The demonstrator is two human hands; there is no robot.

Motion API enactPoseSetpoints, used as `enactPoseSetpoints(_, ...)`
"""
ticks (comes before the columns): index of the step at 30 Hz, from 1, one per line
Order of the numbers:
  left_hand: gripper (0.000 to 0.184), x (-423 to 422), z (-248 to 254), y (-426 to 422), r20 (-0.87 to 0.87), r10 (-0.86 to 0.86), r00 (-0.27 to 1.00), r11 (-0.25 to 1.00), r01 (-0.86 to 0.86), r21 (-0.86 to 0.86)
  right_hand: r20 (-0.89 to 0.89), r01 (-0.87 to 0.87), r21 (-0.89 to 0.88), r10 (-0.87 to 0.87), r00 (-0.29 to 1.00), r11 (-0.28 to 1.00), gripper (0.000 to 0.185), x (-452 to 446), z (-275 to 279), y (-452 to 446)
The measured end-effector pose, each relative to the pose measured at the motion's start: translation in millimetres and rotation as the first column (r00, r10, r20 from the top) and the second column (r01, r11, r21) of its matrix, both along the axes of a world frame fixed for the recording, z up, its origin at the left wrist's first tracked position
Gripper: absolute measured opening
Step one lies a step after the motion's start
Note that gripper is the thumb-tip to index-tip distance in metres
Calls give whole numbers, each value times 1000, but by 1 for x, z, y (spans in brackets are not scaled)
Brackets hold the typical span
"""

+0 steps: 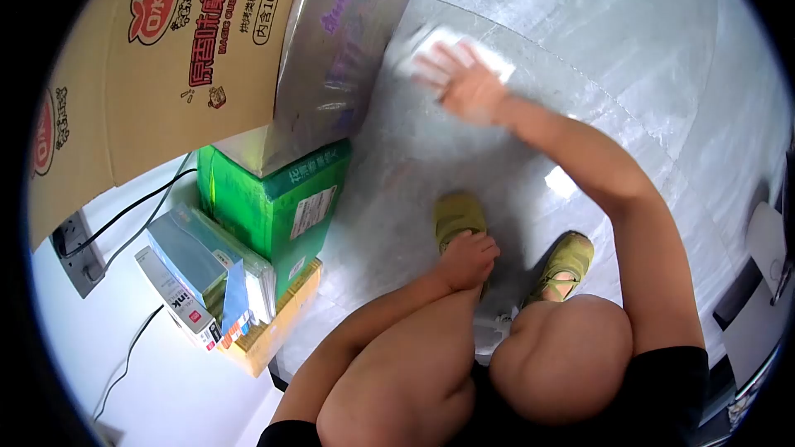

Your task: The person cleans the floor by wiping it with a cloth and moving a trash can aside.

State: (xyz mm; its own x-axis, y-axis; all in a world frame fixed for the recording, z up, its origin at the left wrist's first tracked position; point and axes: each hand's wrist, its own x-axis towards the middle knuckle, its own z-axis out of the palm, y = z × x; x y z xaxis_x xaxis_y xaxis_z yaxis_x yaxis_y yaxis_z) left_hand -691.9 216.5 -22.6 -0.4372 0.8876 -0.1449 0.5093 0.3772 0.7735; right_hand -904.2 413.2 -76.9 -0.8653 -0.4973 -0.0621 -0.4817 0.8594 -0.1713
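My right hand (470,87) reaches out over the grey floor with its fingers spread, blurred by motion. A flat white cloth or paper sheet (489,56) lies under and beside its fingers; whether the palm presses on it, I cannot tell. My left hand (468,259) rests at my left knee, its fingers curled in, and nothing shows in it. Below it on the floor is a yellow-green shoe (458,213). The other shoe (566,261) stands to its right.
At left, a large printed carton (240,58) and a plastic-wrapped stack (331,41) rise above a green box (277,207). Books and an ink box (175,298) lean there. Cables run to a wall socket (79,252). White papers or panels (766,252) stand at right.
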Motion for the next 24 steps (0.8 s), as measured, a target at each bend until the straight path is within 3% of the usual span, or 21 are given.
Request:
enactPoseSetpoints(2, 15, 1, 0, -1, 10, -9, 1000, 1000, 9, -16, 15, -198, -31, 198, 980, 980, 54, 12, 6, -32)
enactPoseSetpoints(5, 18, -1, 0, -2, 13, -6, 1000, 1000, 6, -9, 37, -336, -139, 344, 938, 932, 56, -12, 5, -34)
enactPoseSetpoints(9, 20, -1, 2, -2, 8, -7, 1000, 1000, 7, -20, 83, -293, -38, 295, 952, 955, 54, -67, 13, 14)
enactPoseSetpoints(11, 18, -3, 3, 0, 7, 4, 1000, 1000, -4, -8, -36, -92, 24, 93, 995, 995, 59, -91, 5, 50)
enactPoseSetpoints(13, 17, -1, 3, 1, 7, 17, 1000, 1000, -17, -3, 33, 210, 3, -210, 977, 978, 58, -117, -6, 96)
enactPoseSetpoints(15, 17, 0, 1, 0, -2, 24, 1000, 1000, -24, -3, 81, 432, 62, -435, 897, 900, 61, -121, 26, 131)
enactPoseSetpoints(17, 18, 1, 2, -1, 11, 30, 999, 1000, -30, -7, 12, 704, -23, -704, 710, 710, 59, -116, 14, 150)
enactPoseSetpoints(21, 19, 5, -3, -2, 11, 46, 999, 999, -46, 7, -70, 843, -3, -841, 536, 537, 59, -93, 10, 122)
enactPoseSetpoints(22, 18, 4, -3, -2, 17, 53, 998, 999, -53, 6, -208, 797, 83, -772, 600, 598, 55, -81, -14, 116)
enactPoseSetpoints(23, 18, 4, -2, -2, 25, 56, 998, 998, -56, 3, -217, 713, 53, -689, 692, 699, 56, -63, -20, 101)
enactPoseSetpoints(24, 18, 3, -1, 0, 32, 56, 998, 998, -56, 2, -93, 616, 127, -609, 788, 777, 57, -40, 0, 81)
